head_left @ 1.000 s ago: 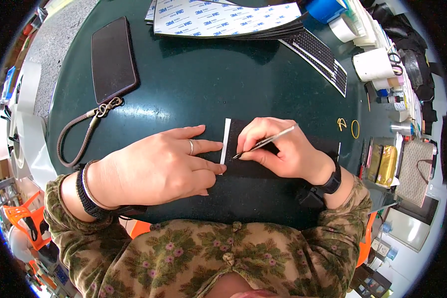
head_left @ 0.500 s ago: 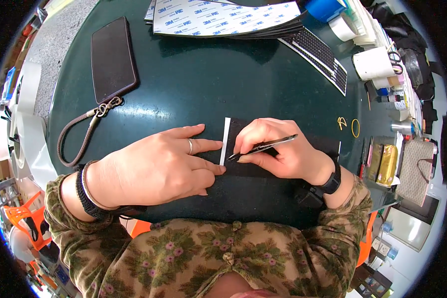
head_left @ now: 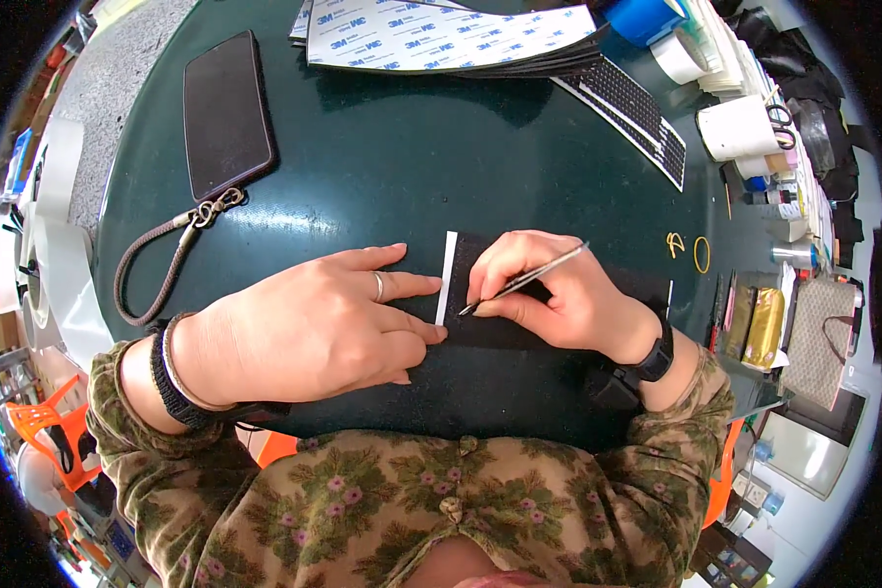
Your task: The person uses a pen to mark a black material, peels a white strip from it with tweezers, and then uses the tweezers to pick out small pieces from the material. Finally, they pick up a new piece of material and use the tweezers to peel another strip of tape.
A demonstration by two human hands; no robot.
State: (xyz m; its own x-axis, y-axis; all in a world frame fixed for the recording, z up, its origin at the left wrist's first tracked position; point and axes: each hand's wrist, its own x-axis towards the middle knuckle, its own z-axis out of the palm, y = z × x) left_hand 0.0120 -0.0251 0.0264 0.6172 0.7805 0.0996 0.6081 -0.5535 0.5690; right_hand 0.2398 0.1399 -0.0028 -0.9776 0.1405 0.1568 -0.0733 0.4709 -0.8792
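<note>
l hand (head_left: pixel 314 328) part-spread, gripping nothing, fingertips at white strip (head_left: pixel 449 265) on left edge of black sheet (head_left: pixel 505 337); r hand (head_left: pixel 559 299) nearly closed, pinching thin tool (head_left: pixel 534 271) w/ tip at sheet. dark green table (head_left: pixel 382 176) under; phone (head_left: pixel 230 118) far left.

A tan floral top (head_left: pixel 363 510) accompanies 1 silver ring (head_left: pixel 378 287), 2 black wristbands (head_left: pixel 661 357) and 1 pale bangle (head_left: pixel 171 365).
</note>
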